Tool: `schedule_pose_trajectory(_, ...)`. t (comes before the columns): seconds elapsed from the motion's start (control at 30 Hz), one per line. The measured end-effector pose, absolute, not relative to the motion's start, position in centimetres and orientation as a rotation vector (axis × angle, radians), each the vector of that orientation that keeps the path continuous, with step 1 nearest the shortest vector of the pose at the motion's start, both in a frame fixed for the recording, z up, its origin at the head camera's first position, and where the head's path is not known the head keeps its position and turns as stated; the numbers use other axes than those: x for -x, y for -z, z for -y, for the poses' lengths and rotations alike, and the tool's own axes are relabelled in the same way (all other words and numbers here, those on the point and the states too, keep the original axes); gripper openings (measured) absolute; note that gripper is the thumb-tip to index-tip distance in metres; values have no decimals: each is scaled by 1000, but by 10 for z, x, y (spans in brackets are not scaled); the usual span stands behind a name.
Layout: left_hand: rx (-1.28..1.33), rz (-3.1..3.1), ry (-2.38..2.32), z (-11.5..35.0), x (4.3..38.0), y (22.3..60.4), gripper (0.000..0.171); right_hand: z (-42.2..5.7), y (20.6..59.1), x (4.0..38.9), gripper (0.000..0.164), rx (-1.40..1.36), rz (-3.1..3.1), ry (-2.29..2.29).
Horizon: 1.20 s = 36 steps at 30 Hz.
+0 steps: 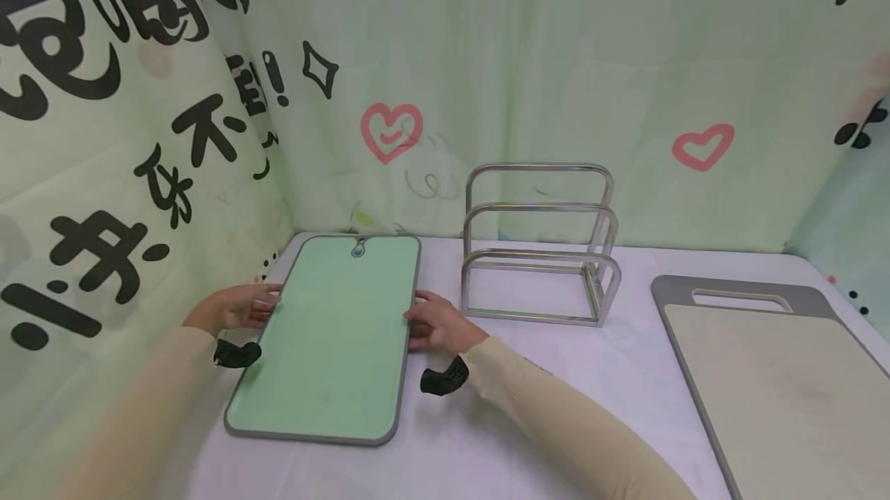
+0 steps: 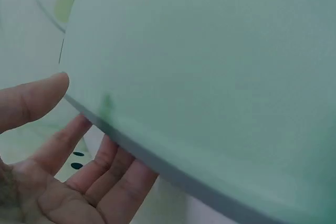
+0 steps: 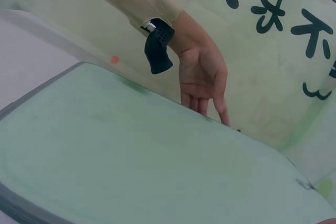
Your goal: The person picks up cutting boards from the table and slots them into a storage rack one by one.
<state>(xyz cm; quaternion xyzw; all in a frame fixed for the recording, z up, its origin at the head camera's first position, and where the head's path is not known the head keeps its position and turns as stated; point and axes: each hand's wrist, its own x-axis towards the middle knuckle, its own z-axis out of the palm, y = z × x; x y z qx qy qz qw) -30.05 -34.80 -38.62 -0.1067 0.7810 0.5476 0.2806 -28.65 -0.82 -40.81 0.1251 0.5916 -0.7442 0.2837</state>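
Observation:
A green cutting board (image 1: 334,330) with a grey rim and a small hole near its top end lies lengthwise on the left of the table in the head view. My left hand (image 1: 239,307) holds its left edge; in the left wrist view the left hand (image 2: 68,177) has its fingers under the rim and its thumb by the edge. On the opposite edge, my right hand (image 1: 445,322) grips the board, its lower fingers partly hidden. The right wrist view shows the board (image 3: 142,150) and the left hand (image 3: 202,80) across it.
A metal rack (image 1: 538,253) with three upright loops stands right of the board. Farther right lies a beige cutting board (image 1: 786,384) with a grey border and slot handle. A white cloth covers the table (image 1: 501,423); printed curtains (image 1: 556,83) surround it.

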Motion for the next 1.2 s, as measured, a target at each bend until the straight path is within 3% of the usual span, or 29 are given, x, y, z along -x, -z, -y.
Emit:
schedule_pose_trajectory(0.57,260,-2141,-1726,343,297,376,68,11,387,291,62,-226,-1796,2059)
schedule_pose_trajectory(0.9,58,-2046,-1997,353,295,358,44,11,359,295,61,-56,-1958,2086)
schedule_pose_trajectory(1.2,-54,-2038,-2133,352,289,339,43,8,344,301,60,56,-2053,2125)
